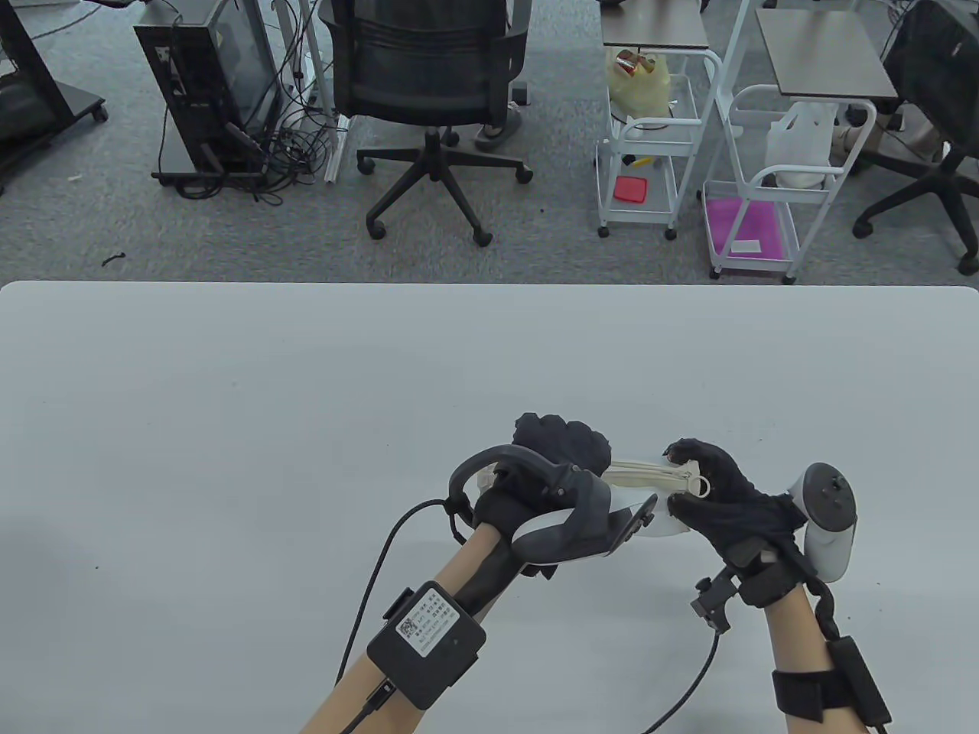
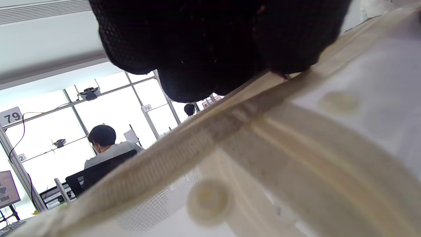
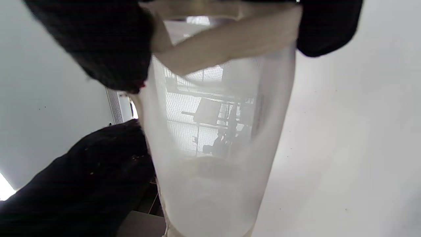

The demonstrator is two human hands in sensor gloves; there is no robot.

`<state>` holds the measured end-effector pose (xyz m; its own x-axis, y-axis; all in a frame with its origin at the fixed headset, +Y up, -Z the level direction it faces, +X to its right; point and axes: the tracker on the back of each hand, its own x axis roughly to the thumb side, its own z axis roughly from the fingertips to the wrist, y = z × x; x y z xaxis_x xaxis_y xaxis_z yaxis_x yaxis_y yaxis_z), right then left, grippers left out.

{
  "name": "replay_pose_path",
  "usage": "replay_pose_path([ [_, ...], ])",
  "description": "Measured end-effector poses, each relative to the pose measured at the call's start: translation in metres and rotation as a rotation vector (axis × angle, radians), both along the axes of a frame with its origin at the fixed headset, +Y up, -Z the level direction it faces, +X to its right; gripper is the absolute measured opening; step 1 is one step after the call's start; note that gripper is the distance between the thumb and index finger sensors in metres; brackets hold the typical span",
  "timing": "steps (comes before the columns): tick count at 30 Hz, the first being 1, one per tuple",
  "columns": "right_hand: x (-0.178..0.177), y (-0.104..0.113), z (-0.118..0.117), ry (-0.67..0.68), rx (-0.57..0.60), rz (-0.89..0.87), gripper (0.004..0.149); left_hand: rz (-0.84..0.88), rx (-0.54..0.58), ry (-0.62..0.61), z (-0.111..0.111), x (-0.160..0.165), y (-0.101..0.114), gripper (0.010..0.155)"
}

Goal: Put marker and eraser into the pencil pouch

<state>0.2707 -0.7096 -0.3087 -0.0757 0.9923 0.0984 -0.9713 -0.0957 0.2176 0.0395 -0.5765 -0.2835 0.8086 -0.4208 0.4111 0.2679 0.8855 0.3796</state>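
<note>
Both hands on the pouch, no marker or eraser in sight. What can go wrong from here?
1. Both hands, left hand and right hand, hold the pencil pouch off the table, so no hand is free to fetch anything.
2. The zipper pull sits at the right hand's end; the zip looks closed, though this can't be confirmed.
3. Marker and eraser show in no view; whether they're inside can't be told.

1. You can read "79" on a white tag (image 2: 11, 116) fixed to the window frame, far left in the left wrist view
2. There's a smaller tag (image 2: 146, 107) further along the same frame that says "78"
3. The label (image 1: 427, 621) on the black box strapped to your left forearm has print on it, but it's too small to read
</note>
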Motion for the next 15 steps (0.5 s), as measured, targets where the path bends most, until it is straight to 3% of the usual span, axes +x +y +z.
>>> replay_pose_path([
  [4, 0.000, 0.000, 0.000, 0.003, 0.009, -0.012, 0.071, 0.031, -0.023, -0.003, -0.003, 0.010, 0.002, 0.053],
  [9, -0.002, 0.001, 0.000, 0.018, 0.021, 0.020, 0.073, 0.191, -0.130, -0.115, 0.003, 0.033, 0.006, 0.056],
  [15, -0.008, 0.004, 0.003, 0.031, 0.044, 0.051, 0.073, 0.129, -0.245, -0.142, 0.006, 0.059, -0.001, 0.056],
])
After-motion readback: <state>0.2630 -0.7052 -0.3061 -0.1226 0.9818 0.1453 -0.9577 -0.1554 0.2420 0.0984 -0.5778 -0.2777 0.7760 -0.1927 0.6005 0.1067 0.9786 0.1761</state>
